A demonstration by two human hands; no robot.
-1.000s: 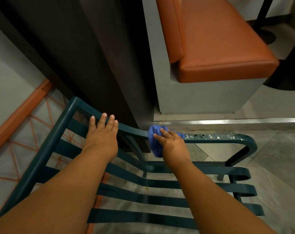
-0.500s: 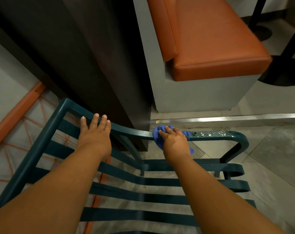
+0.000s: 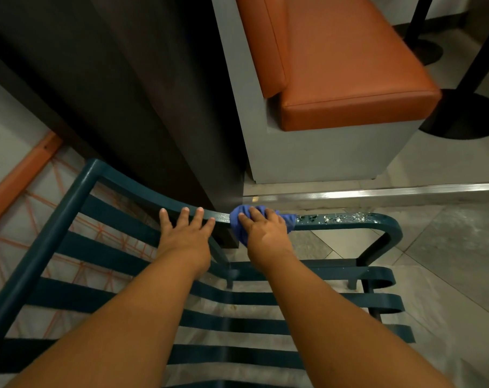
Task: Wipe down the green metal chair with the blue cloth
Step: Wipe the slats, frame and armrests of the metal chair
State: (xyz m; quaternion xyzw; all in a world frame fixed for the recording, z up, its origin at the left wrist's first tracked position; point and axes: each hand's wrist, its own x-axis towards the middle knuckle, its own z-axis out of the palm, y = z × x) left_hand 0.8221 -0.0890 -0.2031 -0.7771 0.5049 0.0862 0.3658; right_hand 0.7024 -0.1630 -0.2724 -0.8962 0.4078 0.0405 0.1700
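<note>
The green metal chair (image 3: 78, 239) fills the lower part of the view, its slatted back and seat running from the left edge toward the right, with a curved armrest (image 3: 349, 221) along its far side. The right hand (image 3: 265, 233) is clenched on the blue cloth (image 3: 239, 219), pressing the bunched fabric onto the armrest rail near where it meets the chair back; a corner of the cloth pokes out on the hand's right side. Just beyond that, toward the armrest's rounded outer end, the paint is flecked with pale chipped spots (whether dirt or bare metal cannot be told). The left hand (image 3: 186, 236) lies flat with fingers spread on the top rail of the back, just beside the right hand, gripping nothing.

Behind the chair stands a dark panel (image 3: 142, 93), and to its right a bench with an orange cushion (image 3: 349, 65) on a grey base (image 3: 321, 152). A metal strip (image 3: 377, 193) crosses the floor in front of the base. An orange bar (image 3: 22, 175) runs diagonally at the left edge
</note>
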